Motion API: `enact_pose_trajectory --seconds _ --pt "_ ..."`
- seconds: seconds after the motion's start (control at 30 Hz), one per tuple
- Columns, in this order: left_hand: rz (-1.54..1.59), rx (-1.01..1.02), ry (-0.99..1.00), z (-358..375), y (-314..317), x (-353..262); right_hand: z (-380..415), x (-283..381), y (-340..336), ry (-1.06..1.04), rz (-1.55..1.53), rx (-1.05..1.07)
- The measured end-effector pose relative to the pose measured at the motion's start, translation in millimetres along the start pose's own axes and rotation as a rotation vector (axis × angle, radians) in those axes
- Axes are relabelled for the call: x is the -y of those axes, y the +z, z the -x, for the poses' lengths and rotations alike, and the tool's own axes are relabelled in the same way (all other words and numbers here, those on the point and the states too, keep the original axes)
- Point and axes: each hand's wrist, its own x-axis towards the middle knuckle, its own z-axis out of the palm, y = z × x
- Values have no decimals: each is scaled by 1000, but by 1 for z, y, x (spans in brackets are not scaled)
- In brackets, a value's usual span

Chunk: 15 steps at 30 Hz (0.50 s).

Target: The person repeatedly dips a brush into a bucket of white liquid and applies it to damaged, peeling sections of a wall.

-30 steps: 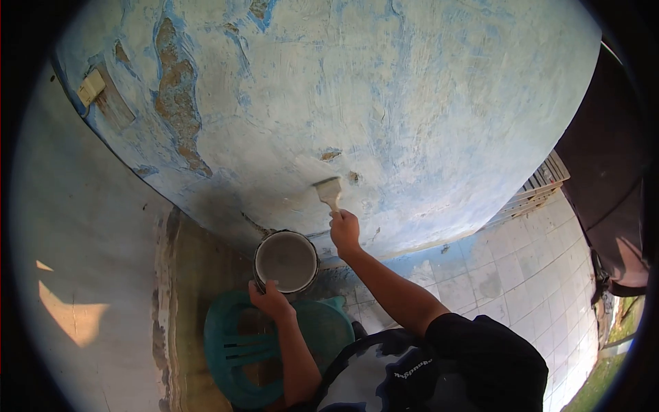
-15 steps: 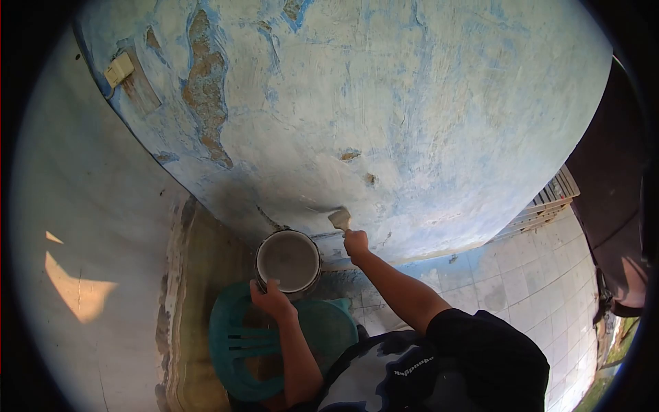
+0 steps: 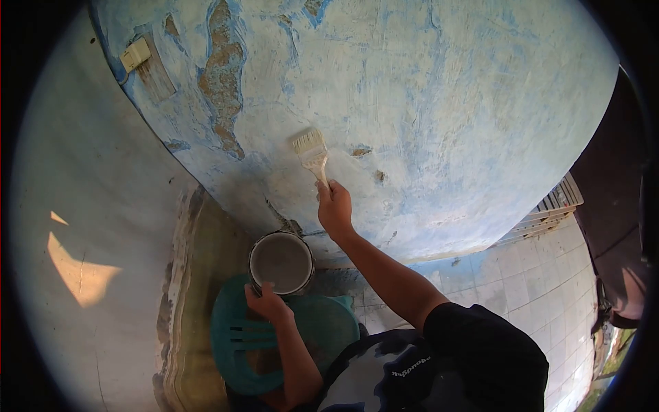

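In my right hand (image 3: 334, 209) is a wide paintbrush (image 3: 313, 152), gripped by its pale handle. Its bristles point up and lie against or very near the patchy blue-white wall (image 3: 425, 123); contact is hard to tell. My left hand (image 3: 269, 302) grips the near rim of a round bucket (image 3: 253, 255), thumb over the edge. Greyish-white liquid (image 3: 281, 262) shows inside. The bucket is above the back part of a green plastic chair (image 3: 322, 312); whether it rests on anything is hidden.
Peeled patches (image 3: 221, 82) and small holes (image 3: 361, 151) mark the wall. An electrical box (image 3: 135, 55) is fixed at upper left. Another wall (image 3: 89, 172) meets it at the left corner. Stacked slatted pieces (image 3: 556, 199) stand at right above the tiled floor (image 3: 515, 275).
My right hand has moved up and left with the paintbrush, from low on the wall to beside the peeled patches. The left hand and bucket have shifted only slightly.
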Motion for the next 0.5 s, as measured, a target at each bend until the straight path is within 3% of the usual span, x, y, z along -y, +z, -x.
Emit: enact_pose_trajectory --seconds 0.17,0.33,0.4,0.5 --pt "-28 50 14 -3 2 9 -1 -99 -50 -18 325 -169" --pt "18 58 -6 4 14 9 33 -193 -102 435 540 -323" --pt "22 79 -20 8 16 9 24 -208 -106 393 494 -395" --pt "6 105 -34 9 20 15 4 -154 -81 288 164 -346"
